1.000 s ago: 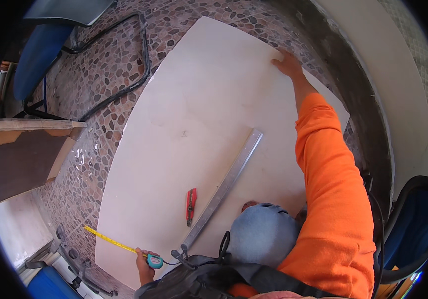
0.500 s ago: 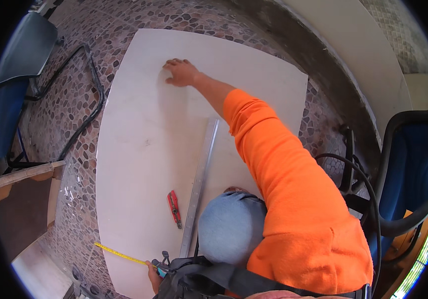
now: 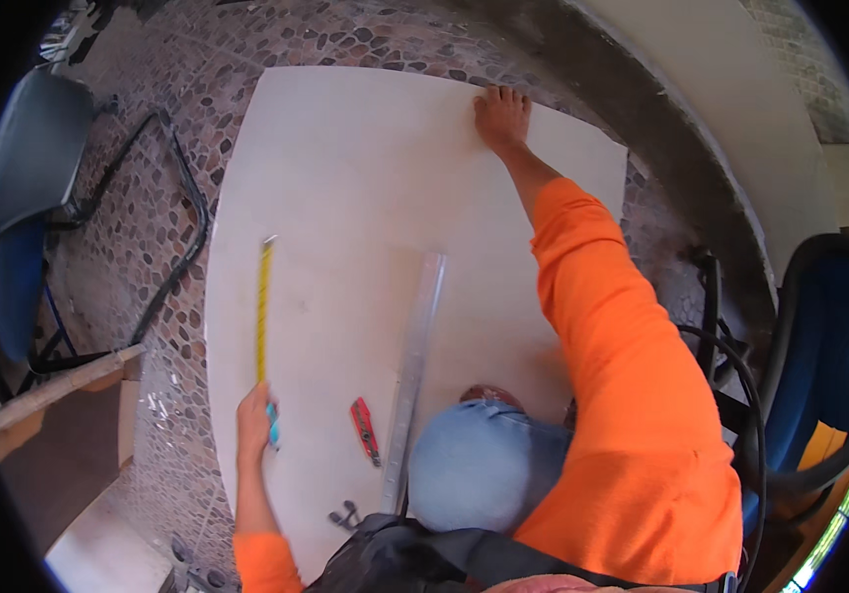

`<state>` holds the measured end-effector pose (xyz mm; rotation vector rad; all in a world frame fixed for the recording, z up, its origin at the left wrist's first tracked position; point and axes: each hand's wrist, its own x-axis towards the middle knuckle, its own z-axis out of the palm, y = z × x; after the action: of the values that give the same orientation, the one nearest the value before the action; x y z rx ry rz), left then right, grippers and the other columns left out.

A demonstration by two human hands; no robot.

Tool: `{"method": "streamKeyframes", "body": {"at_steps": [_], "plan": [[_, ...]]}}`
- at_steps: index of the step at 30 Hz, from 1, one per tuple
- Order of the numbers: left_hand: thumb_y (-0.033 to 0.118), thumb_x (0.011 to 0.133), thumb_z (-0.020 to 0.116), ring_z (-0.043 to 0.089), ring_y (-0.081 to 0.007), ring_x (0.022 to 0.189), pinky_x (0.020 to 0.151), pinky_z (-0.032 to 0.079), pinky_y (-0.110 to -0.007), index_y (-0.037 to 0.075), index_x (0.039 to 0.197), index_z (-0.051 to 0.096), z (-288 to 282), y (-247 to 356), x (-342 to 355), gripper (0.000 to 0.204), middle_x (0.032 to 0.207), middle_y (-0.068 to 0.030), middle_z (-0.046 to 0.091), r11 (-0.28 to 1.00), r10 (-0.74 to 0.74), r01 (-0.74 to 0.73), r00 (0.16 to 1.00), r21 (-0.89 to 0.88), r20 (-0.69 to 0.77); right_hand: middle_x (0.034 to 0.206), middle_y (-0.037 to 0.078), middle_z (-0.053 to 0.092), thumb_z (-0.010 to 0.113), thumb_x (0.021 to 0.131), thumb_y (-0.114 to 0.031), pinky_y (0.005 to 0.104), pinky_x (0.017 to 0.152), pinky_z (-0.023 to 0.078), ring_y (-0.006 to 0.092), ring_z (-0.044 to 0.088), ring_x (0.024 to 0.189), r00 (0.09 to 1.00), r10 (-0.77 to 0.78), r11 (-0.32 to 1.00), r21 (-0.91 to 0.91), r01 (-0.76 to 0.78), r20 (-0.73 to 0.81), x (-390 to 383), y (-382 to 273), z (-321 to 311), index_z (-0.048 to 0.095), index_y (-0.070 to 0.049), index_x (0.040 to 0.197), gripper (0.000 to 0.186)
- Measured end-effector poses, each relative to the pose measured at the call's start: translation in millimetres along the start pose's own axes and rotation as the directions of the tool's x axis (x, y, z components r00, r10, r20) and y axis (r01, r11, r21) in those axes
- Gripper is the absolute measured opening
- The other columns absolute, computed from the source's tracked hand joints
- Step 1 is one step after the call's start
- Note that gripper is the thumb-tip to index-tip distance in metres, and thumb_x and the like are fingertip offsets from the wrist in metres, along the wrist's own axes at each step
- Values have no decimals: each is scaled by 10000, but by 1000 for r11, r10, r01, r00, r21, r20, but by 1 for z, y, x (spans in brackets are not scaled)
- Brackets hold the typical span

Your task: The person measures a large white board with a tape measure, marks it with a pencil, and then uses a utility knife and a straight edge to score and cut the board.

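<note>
A large white board [image 3: 365, 178] lies flat under both arms. My left hand [image 3: 253, 420] is closed around a tape measure [image 3: 273, 425] with a teal case, over the board's left part. Its yellow blade [image 3: 264, 311] sticks out away from me, its tip over the board. At the board's far edge, my right hand [image 3: 503, 117] rests with fingers stretched out and nothing in it. A red utility knife [image 3: 365, 432] lies on the board between the left hand and a long metal straightedge [image 3: 414, 381]. My jean-covered knee [image 3: 479, 465] is beside the straightedge.
Pebble-patterned floor [image 3: 162, 178] surrounds the board. A chair [image 3: 34, 158] with a black tubular frame stands at the left, above a wooden box-like piece [image 3: 69, 455]. Another blue chair [image 3: 819, 356] and a black cable [image 3: 755, 415] are at the right. A concrete ledge [image 3: 681, 128] runs along the far right.
My right hand has moved right to the board's far edge. My left hand has come forward with the tape measure, and its blade has swung from pointing left to pointing away from me.
</note>
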<state>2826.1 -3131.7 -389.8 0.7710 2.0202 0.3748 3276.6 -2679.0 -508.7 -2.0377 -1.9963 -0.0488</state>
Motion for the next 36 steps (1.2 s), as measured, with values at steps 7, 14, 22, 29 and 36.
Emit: {"method": "streamKeyframes", "body": {"at_steps": [7,14,22,29,36], "plan": [[369,995,464,525,-189,592,584,433,-339,17,754,590,67,103,99,444,630,-88,559,971,73,-79,997,226,34,1139,145,549,494,935,-281,499,1064,317,300,498,1140,987,-156,975,156,159,-29,24,-45,9,557,-29,1104,310],[309,990,436,596,-355,781,691,456,-449,27,789,608,78,97,121,387,801,-170,630,859,201,-209,977,467,67,1258,113,520,519,927,-242,473,1076,302,279,453,1245,977,-214,953,216,213,-19,30,-32,9,526,-64,1216,340],[235,983,456,574,-357,789,703,447,-473,37,755,572,82,99,114,323,781,-160,592,846,245,-246,967,474,64,1377,75,466,549,905,-254,484,1104,270,271,383,1331,986,-166,956,248,155,21,35,-41,-1,489,-90,1280,414],[247,976,483,578,-348,796,711,456,-469,39,791,607,79,110,113,305,793,-149,595,841,266,-270,961,468,76,1390,72,446,556,899,-259,496,1107,260,270,351,1363,988,-138,956,269,115,67,42,-44,-4,483,-93,1278,420],[234,968,511,579,-352,795,719,460,-472,41,805,616,80,116,110,274,811,-144,596,894,199,-189,980,407,19,1418,67,405,537,917,-268,495,1108,248,268,325,1377,981,-153,966,226,123,119,41,-47,-5,440,-124,1340,457]]}}
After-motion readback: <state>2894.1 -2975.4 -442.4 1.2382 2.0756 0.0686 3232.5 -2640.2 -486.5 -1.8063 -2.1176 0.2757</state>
